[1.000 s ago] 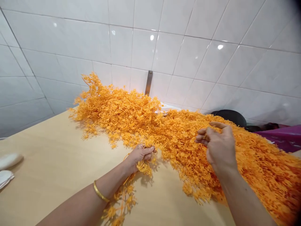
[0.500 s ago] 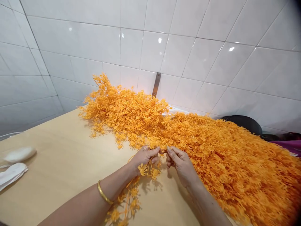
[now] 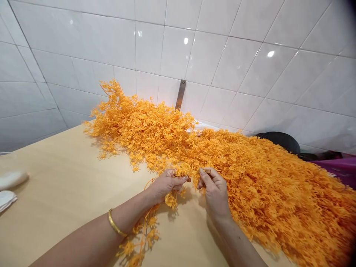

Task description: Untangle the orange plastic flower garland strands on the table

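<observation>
My left hand [image 3: 167, 184] is closed on an orange artificial flower stem [image 3: 150, 235], its thumb and forefinger pinched together. The stem's sprigs dangle below the wrist toward the near side of the table. To its right and a small gap away, my right hand [image 3: 213, 187] has thumb and forefinger pinched at the edge of the orange mass; whatever lies between those fingertips is too small to make out. Behind both hands and along the right spreads a large heap of orange artificial flowers [image 3: 261, 174].
The pale wooden table [image 3: 61, 193] meets a white tiled wall [image 3: 91, 40] with a metal bracket [image 3: 180, 94] on it. At the far left lies a white cloth item [image 3: 7, 199]. A black round object [image 3: 282, 142] and a purple item [image 3: 338, 168] sit behind the heap.
My right hand has moved slightly away from the left, widening the gap between them. The left hand keeps its pinch. The whole view has shifted a little to the right.
</observation>
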A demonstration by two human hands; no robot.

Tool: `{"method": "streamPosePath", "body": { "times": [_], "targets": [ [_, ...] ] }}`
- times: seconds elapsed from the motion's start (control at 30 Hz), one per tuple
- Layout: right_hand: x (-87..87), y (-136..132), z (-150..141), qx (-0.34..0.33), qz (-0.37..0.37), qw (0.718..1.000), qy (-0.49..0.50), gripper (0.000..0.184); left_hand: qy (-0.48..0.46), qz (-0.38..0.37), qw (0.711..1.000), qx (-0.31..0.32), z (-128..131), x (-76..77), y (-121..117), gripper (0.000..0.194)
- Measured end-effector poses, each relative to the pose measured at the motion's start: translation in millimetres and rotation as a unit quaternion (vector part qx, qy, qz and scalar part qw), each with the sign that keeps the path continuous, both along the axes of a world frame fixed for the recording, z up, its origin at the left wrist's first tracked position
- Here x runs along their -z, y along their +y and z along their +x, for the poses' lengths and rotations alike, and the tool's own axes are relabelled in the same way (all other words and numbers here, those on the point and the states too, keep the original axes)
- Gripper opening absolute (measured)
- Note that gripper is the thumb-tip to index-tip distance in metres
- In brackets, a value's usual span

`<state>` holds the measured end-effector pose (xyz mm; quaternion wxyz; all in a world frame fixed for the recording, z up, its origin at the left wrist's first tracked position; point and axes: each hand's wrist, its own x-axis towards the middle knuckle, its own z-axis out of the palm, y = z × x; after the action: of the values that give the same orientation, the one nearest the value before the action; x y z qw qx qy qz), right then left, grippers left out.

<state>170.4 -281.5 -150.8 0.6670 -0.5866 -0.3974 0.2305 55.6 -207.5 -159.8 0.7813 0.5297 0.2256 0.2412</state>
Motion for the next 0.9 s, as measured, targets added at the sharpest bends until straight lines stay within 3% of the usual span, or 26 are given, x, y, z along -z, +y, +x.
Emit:
{"method": "streamPosePath", "body": {
  "times": [0.1,0.17,0.2,0.27,0.37,0.5,0.57,0.67,0.77,0.9],
  "targets": [
    [-28.3,-13,29,0.112,0.064,0.988,0.084,0.014,0.02,0.011,0.999,-0.024,-1,3.5,-1,0.027],
    [-56.3,-28,57,0.215,0.162,0.955,0.122,0.01,0.034,0.01,0.998,-0.044,-2,5.3,0,0.027],
    [-69.4,-37,70,0.221,0.21,0.945,0.119,0.01,0.039,0.008,0.998,-0.049,-2,5.1,0,0.027],
    [-87.0,-52,88,0.2,0.214,0.952,0.087,0.019,0.041,0.004,0.998,-0.049,-2,2.3,-1,0.027],
    [-85.9,-61,97,0.213,0.139,0.967,0.005,0.031,0.05,-0.006,0.997,-0.051,-2,-4.3,-3,0.024],
    [-60.2,-56,99,0.262,0.027,0.963,-0.061,0.027,0.057,-0.006,0.997,-0.043,-4,-3.5,0,0.03],
    [-51.9,-52,94,0.208,0.0,0.977,-0.04,0.028,0.04,-0.008,0.999,-0.013,-5,2.5,4,0.037],
    [-47.9,-43,77,0.057,-0.055,0.996,-0.035,0.033,0.015,-0.018,0.999,0.043,-5,12.7,12,0.039],
    [-45.3,-29,50,-0.055,-0.109,0.991,-0.055,0.032,-0.006,-0.014,0.998,0.066,-3,18.3,16,0.038],
    [-33.5,-10,21,-0.12,-0.196,0.967,-0.109,0.034,-0.003,-0.015,0.998,0.063,-1,17.8,16,0.023]
  ]
}}
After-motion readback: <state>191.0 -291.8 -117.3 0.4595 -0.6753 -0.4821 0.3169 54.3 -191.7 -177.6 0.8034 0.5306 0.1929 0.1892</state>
